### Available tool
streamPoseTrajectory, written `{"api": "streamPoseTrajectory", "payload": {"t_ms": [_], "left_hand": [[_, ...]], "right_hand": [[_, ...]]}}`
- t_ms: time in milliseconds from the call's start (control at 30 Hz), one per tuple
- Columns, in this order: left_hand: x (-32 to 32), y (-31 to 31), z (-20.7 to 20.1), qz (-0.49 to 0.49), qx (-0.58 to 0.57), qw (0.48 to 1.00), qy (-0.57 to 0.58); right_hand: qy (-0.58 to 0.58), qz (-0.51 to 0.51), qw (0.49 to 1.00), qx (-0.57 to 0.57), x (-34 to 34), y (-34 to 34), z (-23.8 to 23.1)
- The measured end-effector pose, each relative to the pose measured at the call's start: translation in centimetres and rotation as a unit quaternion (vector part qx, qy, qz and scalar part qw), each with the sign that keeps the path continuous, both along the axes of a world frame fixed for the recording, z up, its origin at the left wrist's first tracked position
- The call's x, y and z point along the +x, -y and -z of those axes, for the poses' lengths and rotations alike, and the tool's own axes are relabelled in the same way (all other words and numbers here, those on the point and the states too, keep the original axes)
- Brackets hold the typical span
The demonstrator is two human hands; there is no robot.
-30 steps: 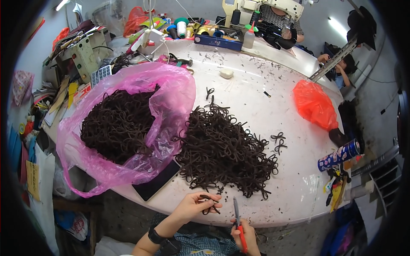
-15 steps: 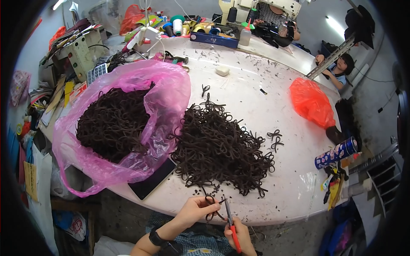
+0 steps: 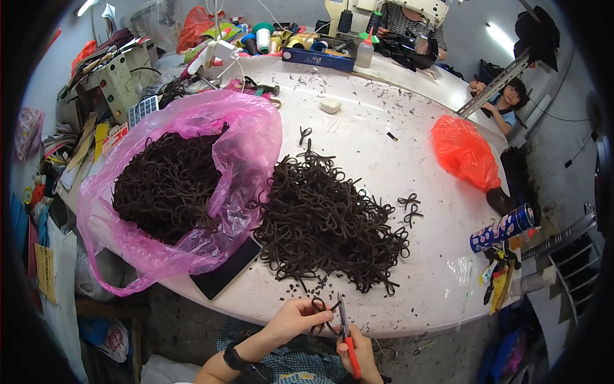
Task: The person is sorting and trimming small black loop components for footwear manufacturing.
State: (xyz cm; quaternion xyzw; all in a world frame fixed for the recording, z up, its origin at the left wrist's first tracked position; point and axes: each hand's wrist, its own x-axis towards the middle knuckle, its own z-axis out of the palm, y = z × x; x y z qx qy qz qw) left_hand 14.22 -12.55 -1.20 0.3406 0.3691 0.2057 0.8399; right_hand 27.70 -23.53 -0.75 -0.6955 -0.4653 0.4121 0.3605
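My left hand (image 3: 289, 322) pinches a dark brown cord bow (image 3: 318, 306) over the near edge of the table. A pair of scissors (image 3: 350, 351) with red handles is in my right hand (image 3: 363, 356), its blades pointing away from me. One end of the bow reaches to the blades; whether they are closed on it I cannot tell. Just beyond my hands lies a large heap of similar dark bows (image 3: 329, 224). More bows (image 3: 169, 185) fill an opened pink plastic bag (image 3: 249, 134) to its left.
A dark-screened phone (image 3: 225, 272) lies partly under the bag. To the right are a red plastic bag (image 3: 462, 150) and a blue patterned can (image 3: 502, 228). Thread spools (image 3: 262, 40) and a blue tray (image 3: 320, 59) line the far side. Two other people (image 3: 508, 105) (image 3: 416, 25) are beyond the table.
The bow has turned slightly in my left fingers, and the scissor tips have shifted a little. Both hands keep their hold. At the far machine, more of a person's patterned top shows.
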Motion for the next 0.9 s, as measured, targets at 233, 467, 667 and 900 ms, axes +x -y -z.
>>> {"api": "streamPoseTrajectory", "payload": {"t_ms": [233, 467, 667, 900], "left_hand": [[-0.1, 0.0, 0.3, -0.009, -0.001, 1.000, -0.002], [-1.0, -1.3, 0.6, -0.095, 0.044, 0.994, 0.041], [-1.4, -2.1, -0.5, -0.154, 0.135, 0.979, -0.021], [-1.1, -1.9, -0.7, -0.152, 0.178, 0.971, -0.053]], "right_hand": [[-0.028, 0.030, 0.998, -0.041, 0.0, 0.1, -0.4], [-0.177, 0.048, 0.981, -0.063, 0.4, 1.1, 1.6], [-0.158, -0.003, 0.985, -0.074, 0.2, 1.4, 1.2], [-0.157, 0.005, 0.984, -0.085, -0.3, 1.0, 0.4]]}}
